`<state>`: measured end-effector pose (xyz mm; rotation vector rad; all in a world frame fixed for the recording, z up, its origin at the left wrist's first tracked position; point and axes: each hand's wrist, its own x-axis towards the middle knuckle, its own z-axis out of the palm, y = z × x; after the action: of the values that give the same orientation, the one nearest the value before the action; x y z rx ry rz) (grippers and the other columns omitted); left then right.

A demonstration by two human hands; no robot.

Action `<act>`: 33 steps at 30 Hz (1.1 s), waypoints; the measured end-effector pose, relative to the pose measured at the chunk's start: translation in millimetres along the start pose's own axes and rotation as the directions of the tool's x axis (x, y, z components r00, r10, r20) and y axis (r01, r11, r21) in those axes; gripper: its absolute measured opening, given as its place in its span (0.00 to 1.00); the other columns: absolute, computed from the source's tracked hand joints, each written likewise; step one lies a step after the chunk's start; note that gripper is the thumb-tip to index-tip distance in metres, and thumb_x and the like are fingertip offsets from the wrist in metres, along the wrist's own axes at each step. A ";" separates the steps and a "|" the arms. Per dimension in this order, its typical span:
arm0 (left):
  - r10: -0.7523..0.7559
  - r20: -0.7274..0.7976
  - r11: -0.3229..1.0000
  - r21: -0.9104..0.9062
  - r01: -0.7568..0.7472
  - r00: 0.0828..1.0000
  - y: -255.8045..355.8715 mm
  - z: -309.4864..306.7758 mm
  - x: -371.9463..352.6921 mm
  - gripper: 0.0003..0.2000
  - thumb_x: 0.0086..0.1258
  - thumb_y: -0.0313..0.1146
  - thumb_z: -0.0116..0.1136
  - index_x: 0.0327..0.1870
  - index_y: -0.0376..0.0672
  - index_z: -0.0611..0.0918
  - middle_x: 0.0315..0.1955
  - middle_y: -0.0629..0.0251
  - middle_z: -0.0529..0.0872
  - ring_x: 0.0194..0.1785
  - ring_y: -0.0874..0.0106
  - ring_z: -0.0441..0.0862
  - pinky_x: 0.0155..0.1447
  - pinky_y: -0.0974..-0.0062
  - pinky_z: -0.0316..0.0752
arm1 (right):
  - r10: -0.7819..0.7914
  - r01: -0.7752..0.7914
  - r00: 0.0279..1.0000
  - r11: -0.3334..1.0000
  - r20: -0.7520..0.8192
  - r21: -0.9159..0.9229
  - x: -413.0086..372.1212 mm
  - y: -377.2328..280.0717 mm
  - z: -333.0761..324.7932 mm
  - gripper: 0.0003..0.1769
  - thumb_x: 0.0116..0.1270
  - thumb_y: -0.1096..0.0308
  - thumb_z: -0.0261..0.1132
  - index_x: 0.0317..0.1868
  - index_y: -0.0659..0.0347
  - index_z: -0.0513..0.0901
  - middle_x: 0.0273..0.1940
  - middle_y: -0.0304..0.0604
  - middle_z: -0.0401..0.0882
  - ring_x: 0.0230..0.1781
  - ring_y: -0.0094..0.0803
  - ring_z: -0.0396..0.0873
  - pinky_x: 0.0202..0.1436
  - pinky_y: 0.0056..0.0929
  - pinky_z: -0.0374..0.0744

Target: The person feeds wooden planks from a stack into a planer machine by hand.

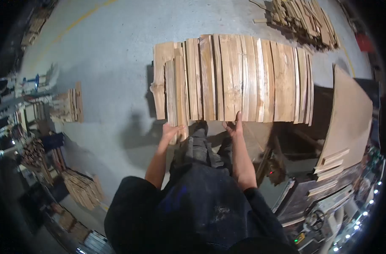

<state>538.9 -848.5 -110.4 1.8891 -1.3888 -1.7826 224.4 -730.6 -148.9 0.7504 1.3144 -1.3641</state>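
Note:
A wide row of wooden boards (233, 78) lies side by side in front of me, their near ends toward my body. My left hand (171, 132) is closed around the near ends of a few narrow wooden strips (176, 93), which lie over the left part of the row and stick out toward me. At the row's near edge is my right hand (234, 127). Its thumb points up against a board end, and its other fingers are partly curled and apart from the thumb. I see nothing held in it.
A pile of wood pieces (305, 21) lies at the far right. To the right stands a large flat panel (349, 110), near a machine with a handwheel (315, 219). Stacked boards (80, 188) are at the left. Grey floor (112, 55) surrounds the row.

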 end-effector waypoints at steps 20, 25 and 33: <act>0.215 0.398 0.970 -0.192 -0.148 0.892 179.8 88.8 -18.2 0.28 0.58 0.36 0.69 0.57 0.31 0.73 0.46 0.57 0.83 0.50 0.71 0.80 0.55 0.73 0.74 | 0.016 0.004 0.985 0.993 0.172 -0.118 11.9 -27.0 -13.5 0.45 0.52 0.45 0.75 0.65 0.56 0.68 0.68 0.46 0.59 0.64 0.46 0.62 0.60 0.49 0.69; 0.220 0.035 0.923 0.316 -0.220 0.975 156.3 178.5 29.8 0.60 0.42 0.47 0.80 0.72 0.31 0.51 0.64 0.36 0.64 0.68 0.49 0.65 0.69 0.60 0.62 | -0.100 0.080 0.994 0.935 -0.040 -0.345 12.1 -19.1 -23.7 0.45 0.52 0.35 0.71 0.59 0.61 0.72 0.48 0.47 0.74 0.44 0.38 0.74 0.44 0.35 0.75; 0.214 -0.157 0.965 0.184 -0.184 0.964 119.8 218.6 36.4 0.52 0.47 0.36 0.72 0.73 0.36 0.51 0.63 0.38 0.67 0.67 0.47 0.64 0.70 0.60 0.61 | -0.005 0.015 1.000 0.927 0.027 -0.376 5.4 -23.0 -30.2 0.45 0.56 0.36 0.68 0.60 0.66 0.71 0.42 0.45 0.77 0.35 0.31 0.76 0.33 0.27 0.73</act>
<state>287.0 -843.1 -108.1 1.8560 -1.6418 -1.4094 194.7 -706.6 -153.2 0.4617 1.5044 -1.0782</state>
